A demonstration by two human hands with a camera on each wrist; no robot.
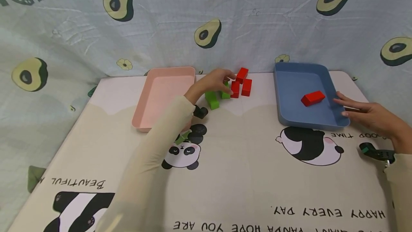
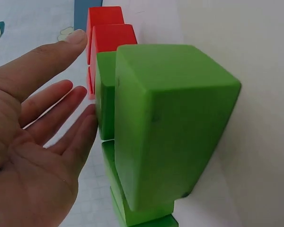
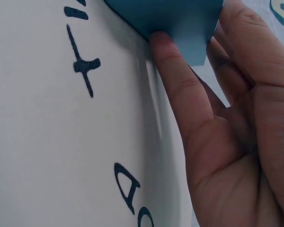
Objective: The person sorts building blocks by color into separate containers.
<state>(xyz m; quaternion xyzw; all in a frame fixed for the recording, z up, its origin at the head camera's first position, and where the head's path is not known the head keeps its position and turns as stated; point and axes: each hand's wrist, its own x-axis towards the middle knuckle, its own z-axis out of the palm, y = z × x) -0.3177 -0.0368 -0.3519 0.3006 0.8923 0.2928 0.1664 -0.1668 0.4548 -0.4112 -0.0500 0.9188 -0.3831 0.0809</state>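
Note:
My left hand (image 1: 212,83) reaches over a cluster of blocks at the back of the table, fingers spread a little and slightly bent. Nothing lies between its thumb and fingers. Just beyond the fingertips stand 3 red blocks (image 1: 246,87). Green blocks (image 1: 212,100) sit under and beside the hand; several show in the left wrist view, one large green block (image 2: 175,118) being closest to the camera. At the right, my right hand (image 1: 374,117) touches the side wall of a blue tray (image 1: 297,76) with extended fingers. One red block (image 1: 313,98) lies inside that tray.
A pink tray (image 1: 170,81) stands left of the blocks, partly covered by the left forearm. Near the right wrist is a small black device (image 1: 376,152). Behind the table's back edge hangs an avocado-print cloth (image 1: 167,42); the tabletop carries printed pandas and lettering.

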